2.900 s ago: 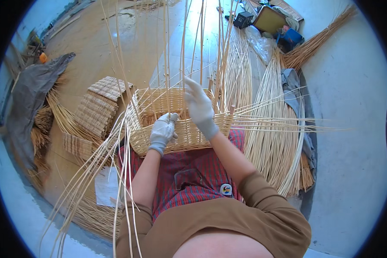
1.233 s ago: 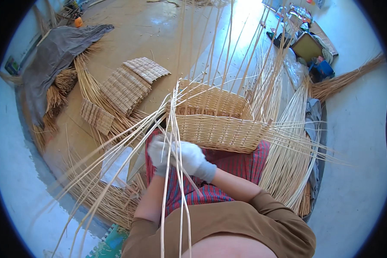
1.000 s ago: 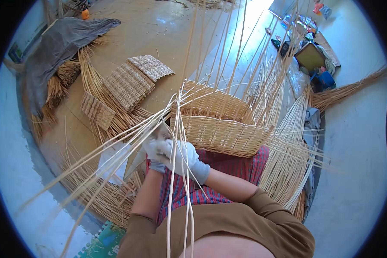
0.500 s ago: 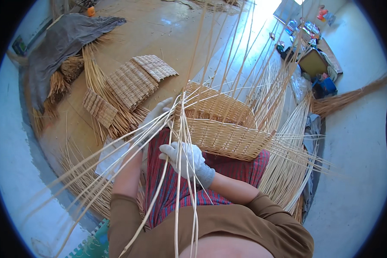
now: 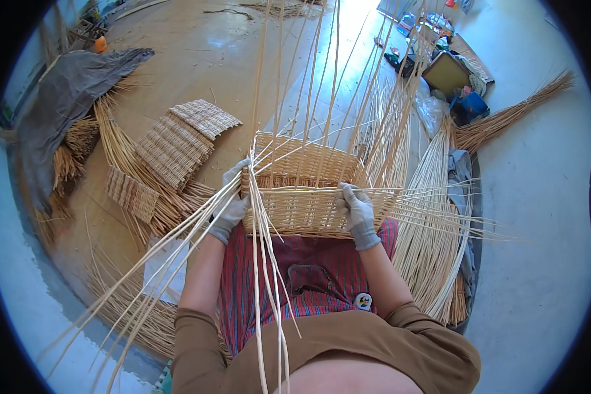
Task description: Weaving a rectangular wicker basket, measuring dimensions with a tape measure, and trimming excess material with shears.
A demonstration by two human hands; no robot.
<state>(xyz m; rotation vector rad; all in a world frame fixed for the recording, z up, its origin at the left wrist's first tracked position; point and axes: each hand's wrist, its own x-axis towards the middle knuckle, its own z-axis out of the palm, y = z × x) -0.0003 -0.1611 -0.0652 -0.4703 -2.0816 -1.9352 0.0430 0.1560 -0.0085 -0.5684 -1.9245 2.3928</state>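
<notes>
A rectangular wicker basket (image 5: 295,220) rests at my lap, its long pale stakes rising from the far side. My left hand (image 5: 233,207), in a light grey glove, holds the basket's left corner, partly hidden behind a spray of pale willow rods (image 5: 259,243) that fans toward me and to the left. On the near rim, right of the middle, my gloved right hand (image 5: 356,213) is closed with its fingers over the edge. Rods lie along that rim, passing under or beside the right fingers; which, I cannot tell. More rod ends stick out at the right corner.
Woven panels (image 5: 177,144) lie on rod bundles to the left, near a grey cloth (image 5: 72,111). Long peeled rods (image 5: 433,243) spread at the right, by a brown bundle (image 5: 519,115). A blue container (image 5: 469,105) and clutter stand at the back right.
My right hand has left the rods in front of the left corner and moved right onto the near rim. Rods now lie along that rim. The left hand stays at the left corner.
</notes>
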